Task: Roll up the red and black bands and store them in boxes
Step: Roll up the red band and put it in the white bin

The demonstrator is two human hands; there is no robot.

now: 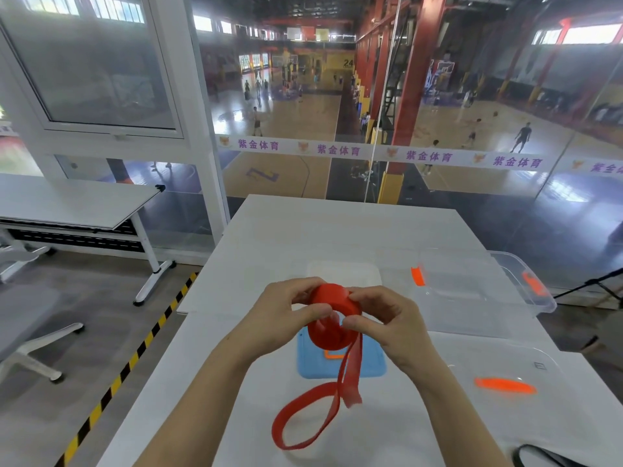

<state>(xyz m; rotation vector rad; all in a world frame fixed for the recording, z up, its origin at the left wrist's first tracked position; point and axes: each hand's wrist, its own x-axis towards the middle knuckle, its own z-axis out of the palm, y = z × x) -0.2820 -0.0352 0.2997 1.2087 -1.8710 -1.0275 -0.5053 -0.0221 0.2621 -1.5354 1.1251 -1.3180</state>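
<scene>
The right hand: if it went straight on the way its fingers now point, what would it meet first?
The right hand points toward the left hand, and the red band roll lies between them, already pinched by both. So it would press on that roll first, then probably the left hand, though depth is unclear.

This is a glass-walled room set above an indoor sports hall. Through the glass wall lie wooden basketball courts with painted lines, a hoop and small figures of players scattered over the floor. Red steel columns hold up the hall's roof. A white strip with purple Chinese characters and a fox-like logo runs across the glass. Inside the room stand a white surface, a folding table at left, grey chairs, and yellow-black hazard tape on the floor.
</scene>
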